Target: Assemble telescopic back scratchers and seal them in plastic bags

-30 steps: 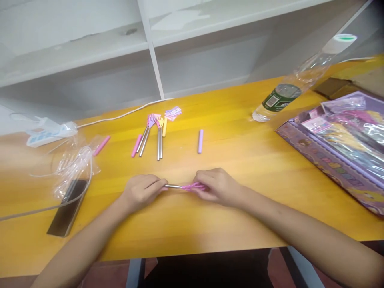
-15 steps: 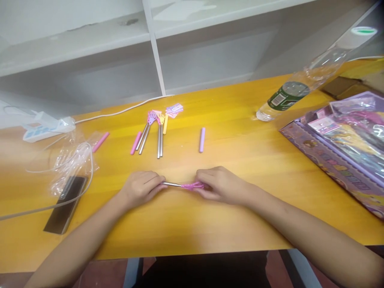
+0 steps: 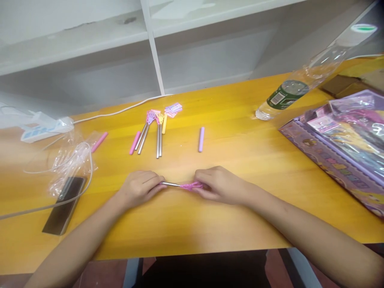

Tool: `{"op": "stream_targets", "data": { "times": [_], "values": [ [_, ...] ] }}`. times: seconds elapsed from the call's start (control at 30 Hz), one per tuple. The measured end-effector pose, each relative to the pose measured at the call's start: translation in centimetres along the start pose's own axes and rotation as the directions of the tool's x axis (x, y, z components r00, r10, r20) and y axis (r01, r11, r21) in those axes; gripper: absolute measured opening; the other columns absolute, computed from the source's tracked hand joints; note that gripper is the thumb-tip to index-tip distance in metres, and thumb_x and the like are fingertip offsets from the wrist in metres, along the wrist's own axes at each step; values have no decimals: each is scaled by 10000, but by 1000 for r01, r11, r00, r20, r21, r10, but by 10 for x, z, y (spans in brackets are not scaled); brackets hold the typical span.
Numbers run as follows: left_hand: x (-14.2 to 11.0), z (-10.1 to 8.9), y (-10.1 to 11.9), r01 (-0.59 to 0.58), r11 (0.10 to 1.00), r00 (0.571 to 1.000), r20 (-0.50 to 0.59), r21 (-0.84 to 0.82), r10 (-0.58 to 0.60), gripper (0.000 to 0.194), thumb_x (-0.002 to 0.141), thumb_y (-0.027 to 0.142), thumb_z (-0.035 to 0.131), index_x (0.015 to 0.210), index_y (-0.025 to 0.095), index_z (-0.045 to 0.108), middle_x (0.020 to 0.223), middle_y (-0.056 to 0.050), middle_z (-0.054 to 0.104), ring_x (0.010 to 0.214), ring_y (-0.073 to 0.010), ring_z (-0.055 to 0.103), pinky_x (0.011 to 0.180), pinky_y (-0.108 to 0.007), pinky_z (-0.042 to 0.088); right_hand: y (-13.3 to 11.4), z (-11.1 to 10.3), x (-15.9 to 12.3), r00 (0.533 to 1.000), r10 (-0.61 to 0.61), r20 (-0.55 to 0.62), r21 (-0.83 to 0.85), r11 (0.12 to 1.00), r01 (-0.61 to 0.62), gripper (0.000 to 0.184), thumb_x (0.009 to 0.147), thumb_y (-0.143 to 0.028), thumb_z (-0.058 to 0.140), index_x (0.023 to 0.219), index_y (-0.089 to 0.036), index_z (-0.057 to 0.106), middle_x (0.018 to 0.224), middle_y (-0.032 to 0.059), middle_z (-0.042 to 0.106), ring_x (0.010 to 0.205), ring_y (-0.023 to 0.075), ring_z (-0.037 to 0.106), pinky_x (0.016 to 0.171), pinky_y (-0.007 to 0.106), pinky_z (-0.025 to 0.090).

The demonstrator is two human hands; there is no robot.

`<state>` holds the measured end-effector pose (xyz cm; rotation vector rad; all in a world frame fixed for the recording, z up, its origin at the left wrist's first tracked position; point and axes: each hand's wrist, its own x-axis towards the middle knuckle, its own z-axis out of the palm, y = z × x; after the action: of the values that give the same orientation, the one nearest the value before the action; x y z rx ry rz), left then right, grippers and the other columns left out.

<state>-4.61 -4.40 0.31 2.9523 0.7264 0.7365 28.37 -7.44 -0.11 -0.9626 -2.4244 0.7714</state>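
Observation:
Between my two hands is a small back scratcher (image 3: 188,186) with a pink hand-shaped head and a thin metal rod. My left hand (image 3: 141,187) pinches the rod's end, and my right hand (image 3: 217,185) grips the pink head by its fingers. Beyond my hands lie several more back scratchers (image 3: 151,119) with purple, pink and yellow heads on metal rods. Loose handle tubes lie around them: pink (image 3: 135,143), yellow (image 3: 164,124) and another pink one (image 3: 99,142) farther left. A purple tube (image 3: 201,139) lies by itself beyond my right hand.
A phone (image 3: 64,208), crumpled clear plastic bags (image 3: 70,160), a white cable and a power strip (image 3: 48,129) occupy the left. Small printed cards (image 3: 173,109) lie at the back. On the right are a water bottle (image 3: 283,96) and a purple printed box (image 3: 327,166) of packaged items.
Almost nothing differs. Both hands keep the same hold on the back scratcher, and the whole view has shifted very slightly.

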Motion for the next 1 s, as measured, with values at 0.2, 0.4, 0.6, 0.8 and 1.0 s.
{"op": "stream_targets", "data": {
  "times": [0.2,0.4,0.6,0.8,1.0],
  "values": [
    [0,0,-2,16,1000,1000,14,-6,-16,112,1013,261,720,1104,200,697,875,-16,774,745,-154,721,690,-294,524,-2,0,3,995,89,41,12,996,-90,261,1073,-374,592,890,-189,610,782,14,669,658,141,593,632,256,356],
    [3,-2,-2,29,999,999,16,-39,-28,105,1014,246,721,1108,203,703,880,-13,782,751,-150,729,698,-283,532,-6,-3,4,991,122,57,31,992,-124,266,1081,-391,592,919,-186,640,821,35,703,679,155,623,636,262,370],
    [4,-1,-2,31,999,1000,5,-44,-31,218,1023,214,702,1241,211,698,923,-18,779,788,-144,735,716,-264,537,-3,-1,7,989,148,-5,321,937,-138,344,1099,-466,556,915,-183,624,809,14,648,677,138,563,641,253,377],
    [4,1,0,53,998,999,-6,47,-53,129,1049,187,633,1170,193,680,843,-23,729,677,-139,644,619,-262,453,1,6,11,960,279,-21,676,711,-192,404,1035,-533,604,838,-181,581,734,-20,522,660,125,446,612,250,332],
    [-2,-11,-23,134,985,991,-47,111,-129,106,1047,180,627,1140,187,677,841,-27,710,709,-152,647,670,-264,477,19,-12,8,818,551,-165,837,516,-179,326,905,-440,676,727,-201,545,636,-37,415,570,116,344,538,257,246]
  ]
}}
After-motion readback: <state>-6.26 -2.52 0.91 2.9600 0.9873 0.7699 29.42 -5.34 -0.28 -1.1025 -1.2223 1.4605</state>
